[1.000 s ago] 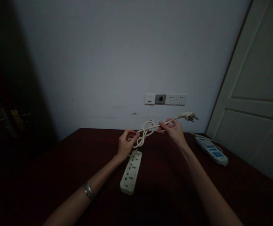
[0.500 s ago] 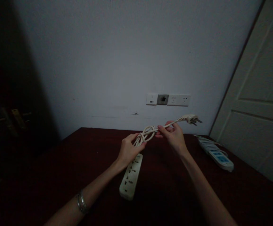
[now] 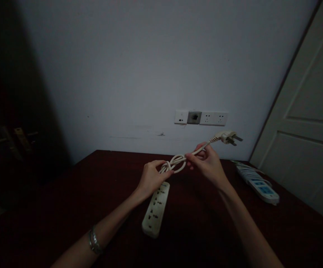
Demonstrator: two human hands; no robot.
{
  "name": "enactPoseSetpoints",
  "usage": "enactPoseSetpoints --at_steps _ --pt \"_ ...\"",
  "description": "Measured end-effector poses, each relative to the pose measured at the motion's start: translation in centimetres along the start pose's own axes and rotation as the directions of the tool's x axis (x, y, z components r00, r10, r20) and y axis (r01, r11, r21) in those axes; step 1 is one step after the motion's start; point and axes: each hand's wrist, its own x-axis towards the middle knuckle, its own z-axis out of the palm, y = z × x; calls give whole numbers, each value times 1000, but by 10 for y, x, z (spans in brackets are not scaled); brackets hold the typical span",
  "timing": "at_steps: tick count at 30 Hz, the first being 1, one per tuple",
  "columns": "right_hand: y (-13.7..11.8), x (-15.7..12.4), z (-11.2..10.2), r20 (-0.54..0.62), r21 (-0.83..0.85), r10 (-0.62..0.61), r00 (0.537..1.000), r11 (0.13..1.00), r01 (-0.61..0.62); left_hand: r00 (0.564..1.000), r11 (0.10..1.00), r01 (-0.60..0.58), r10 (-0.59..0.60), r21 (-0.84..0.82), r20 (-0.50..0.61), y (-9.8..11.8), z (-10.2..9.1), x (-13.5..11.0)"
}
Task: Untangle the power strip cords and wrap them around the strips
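Note:
A white power cord hangs in loops between my two hands, above the dark red table. My left hand is closed around the bundled part of the cord, thumb and fingers pinching it. Just below that hand is a white power strip, its sockets facing up and its far end partly covered by the hand. My right hand pinches the cord a short way behind the plug. The plug sticks out to the right, prongs pointing right.
On the right of the dark red table lies a second power strip, blue and white, with its cord wound up. Wall sockets sit low on the wall behind. A pale panelled door stands at the right.
The plug has turned slightly and moved a little to the right and up with my right hand. The left hand keeps its hold on the cord bundle.

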Motion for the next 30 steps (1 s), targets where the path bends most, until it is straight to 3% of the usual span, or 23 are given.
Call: enactPoseSetpoints --at_steps 30 --pt "9 -5 13 89 -118 -88 992 988 98 988 993 -117 114 -22 -102 -6 7 -8"
